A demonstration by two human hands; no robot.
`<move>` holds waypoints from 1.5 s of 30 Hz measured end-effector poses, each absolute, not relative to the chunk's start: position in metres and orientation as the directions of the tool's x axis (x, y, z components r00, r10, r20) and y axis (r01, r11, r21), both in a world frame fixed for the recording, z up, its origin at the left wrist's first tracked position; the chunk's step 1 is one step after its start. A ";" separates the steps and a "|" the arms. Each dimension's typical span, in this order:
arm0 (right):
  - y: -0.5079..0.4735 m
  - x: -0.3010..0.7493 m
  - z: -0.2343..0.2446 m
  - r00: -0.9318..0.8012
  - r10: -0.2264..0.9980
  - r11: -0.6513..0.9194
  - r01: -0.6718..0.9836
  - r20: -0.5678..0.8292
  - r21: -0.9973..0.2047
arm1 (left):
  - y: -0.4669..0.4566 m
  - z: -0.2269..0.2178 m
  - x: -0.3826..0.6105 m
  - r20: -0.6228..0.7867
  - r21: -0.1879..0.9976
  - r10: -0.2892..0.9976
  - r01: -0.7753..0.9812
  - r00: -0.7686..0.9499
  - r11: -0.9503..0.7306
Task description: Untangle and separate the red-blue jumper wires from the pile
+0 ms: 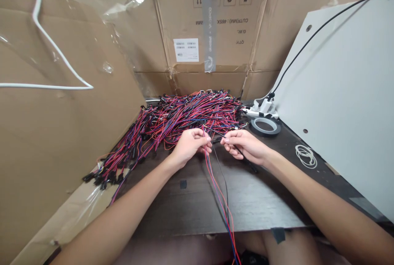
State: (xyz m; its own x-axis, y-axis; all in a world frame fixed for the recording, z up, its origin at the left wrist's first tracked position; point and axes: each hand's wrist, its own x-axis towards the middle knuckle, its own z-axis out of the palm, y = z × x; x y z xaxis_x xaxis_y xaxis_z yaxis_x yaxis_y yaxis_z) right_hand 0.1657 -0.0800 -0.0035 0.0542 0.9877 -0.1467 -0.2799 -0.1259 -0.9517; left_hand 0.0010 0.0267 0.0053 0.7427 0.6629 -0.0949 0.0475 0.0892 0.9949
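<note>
Over the middle of the dark table, my left hand (192, 146) pinches a bundle of thin wires (210, 170) in red, blue, orange and black. Their loose length hangs down past the table's front edge. My right hand (241, 145), closed, grips a black cable (248, 163) that slants down to the right below the fingers and runs up toward the wire tops by my left fingertips. Whether the cable and the wires are joined up there I cannot tell. Just behind both hands lies a big heap of similar red, blue and black wires (191, 113) with black connectors.
Right of the heap are a roll of black tape (273, 129), a white power strip (261, 111) with a plug, and a coiled white cord (305, 156). Cardboard (61, 113) stands at left and behind; a white panel (344, 92) rises at right. The dark table (166, 203) ends before my lap.
</note>
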 end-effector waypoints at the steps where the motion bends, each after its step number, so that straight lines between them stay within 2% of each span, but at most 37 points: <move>1: -0.080 0.166 -0.003 0.057 0.987 -0.129 -0.279 -0.150 -0.952 | 0.027 0.005 0.001 -0.094 0.994 0.661 0.036 0.745 0.100; 18: -0.080 0.167 -0.005 0.052 0.989 -0.122 -0.280 -0.142 -0.952 | 0.028 0.007 0.000 -0.092 0.994 0.654 0.035 0.751 0.100; 33: -0.081 0.168 -0.007 -0.076 0.992 -0.124 -0.328 -0.105 -0.937 | 0.028 0.007 0.000 -0.081 0.997 0.676 0.063 0.733 0.050; 40: -0.081 0.168 -0.007 -0.149 0.984 -0.146 -0.353 -0.098 -0.924 | 0.029 0.008 -0.001 -0.124 0.989 0.634 0.039 0.763 0.146; 45: -0.081 0.168 -0.009 -0.164 0.982 -0.149 -0.357 -0.095 -0.922 | 0.029 0.009 0.000 -0.132 0.988 0.631 0.051 0.765 0.144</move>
State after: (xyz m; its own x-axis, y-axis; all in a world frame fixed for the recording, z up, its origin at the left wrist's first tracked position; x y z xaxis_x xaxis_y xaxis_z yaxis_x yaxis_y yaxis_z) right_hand 0.1678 -0.0806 -0.0090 -0.1639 0.9819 -0.0949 -0.3566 -0.1487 -0.9224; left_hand 0.0002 0.0288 0.0094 0.7649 0.6306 -0.1317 0.0515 0.1440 0.9882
